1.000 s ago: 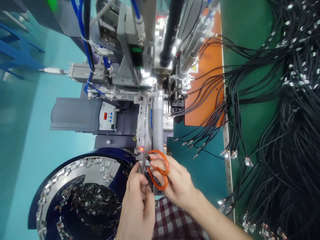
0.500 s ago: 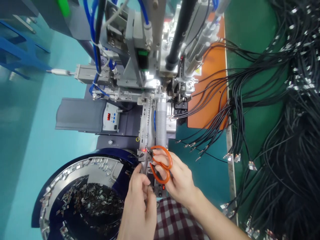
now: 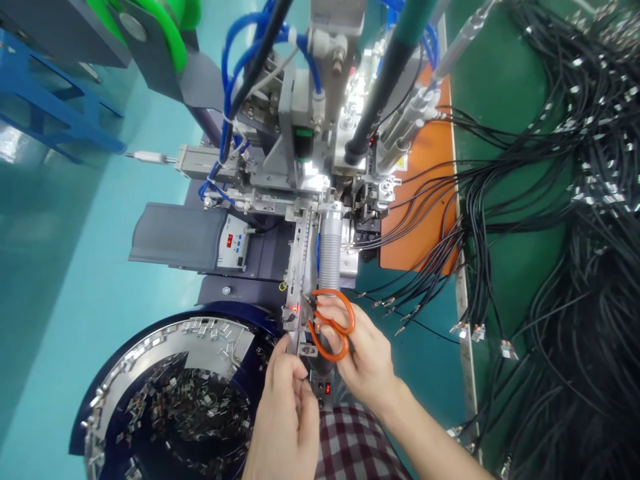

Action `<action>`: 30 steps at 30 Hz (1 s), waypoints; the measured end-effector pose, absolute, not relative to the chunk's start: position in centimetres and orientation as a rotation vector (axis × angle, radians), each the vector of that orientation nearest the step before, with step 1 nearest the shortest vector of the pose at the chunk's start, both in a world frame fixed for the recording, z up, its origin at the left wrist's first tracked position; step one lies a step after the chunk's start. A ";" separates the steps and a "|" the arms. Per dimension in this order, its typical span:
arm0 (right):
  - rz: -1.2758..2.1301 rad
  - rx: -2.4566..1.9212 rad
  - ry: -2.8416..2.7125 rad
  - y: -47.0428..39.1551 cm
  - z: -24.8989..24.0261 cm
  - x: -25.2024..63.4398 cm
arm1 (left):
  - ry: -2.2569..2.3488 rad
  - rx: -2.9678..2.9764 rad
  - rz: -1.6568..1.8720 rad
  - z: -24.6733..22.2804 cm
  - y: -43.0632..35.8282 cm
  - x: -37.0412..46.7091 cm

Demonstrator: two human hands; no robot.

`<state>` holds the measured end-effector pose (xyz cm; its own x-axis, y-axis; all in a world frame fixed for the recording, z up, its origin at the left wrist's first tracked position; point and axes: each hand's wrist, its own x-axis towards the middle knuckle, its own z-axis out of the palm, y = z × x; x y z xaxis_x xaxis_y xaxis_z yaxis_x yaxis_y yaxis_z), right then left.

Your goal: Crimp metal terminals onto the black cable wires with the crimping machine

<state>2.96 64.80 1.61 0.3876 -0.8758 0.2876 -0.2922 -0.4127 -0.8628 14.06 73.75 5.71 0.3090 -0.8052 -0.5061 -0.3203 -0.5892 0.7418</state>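
Scissors at the feed rail, lower centre of frame; work looks mid-step, result not readable.
Right hand [image 3: 367,357] grips the orange-handled scissors [image 3: 345,332], tips pointing at the lower end of the metal rail [image 3: 300,253]; tip contact too small to confirm. Left hand [image 3: 287,400] has fingers curled, index finger at or just beside the rail's end; can't tell if it pinches anything. Done: tool in hand, both hands at the rail. Left, my read: the scissors' work at that spot, no finished result visible. Feeder bowl [image 3: 200,360], lower left, holds plenty of loose metal parts. Black cables [image 3: 480,193] with metal ends, right side, outside either hand.
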 end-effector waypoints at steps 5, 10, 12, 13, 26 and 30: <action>-0.991 -1.946 1.012 63.6 1.5 3.2 | -0.980 2.059 -1.213 5.7 73.7 14.0; -0.977 -1.966 1.032 63.0 1.3 3.6 | -0.988 2.073 -1.184 5.6 73.6 14.0; -0.985 -1.972 1.049 62.9 1.4 3.8 | -1.008 2.077 -1.165 5.5 73.5 14.1; -0.991 -1.972 1.054 62.8 1.5 3.8 | -1.021 2.080 -1.167 5.5 73.4 14.2; -1.034 -1.559 1.245 69.8 4.5 -1.9 | -1.574 1.986 -1.191 8.9 83.4 13.3; -0.916 -1.548 1.260 73.4 4.4 -2.9 | -1.643 1.863 -1.442 7.9 87.7 13.8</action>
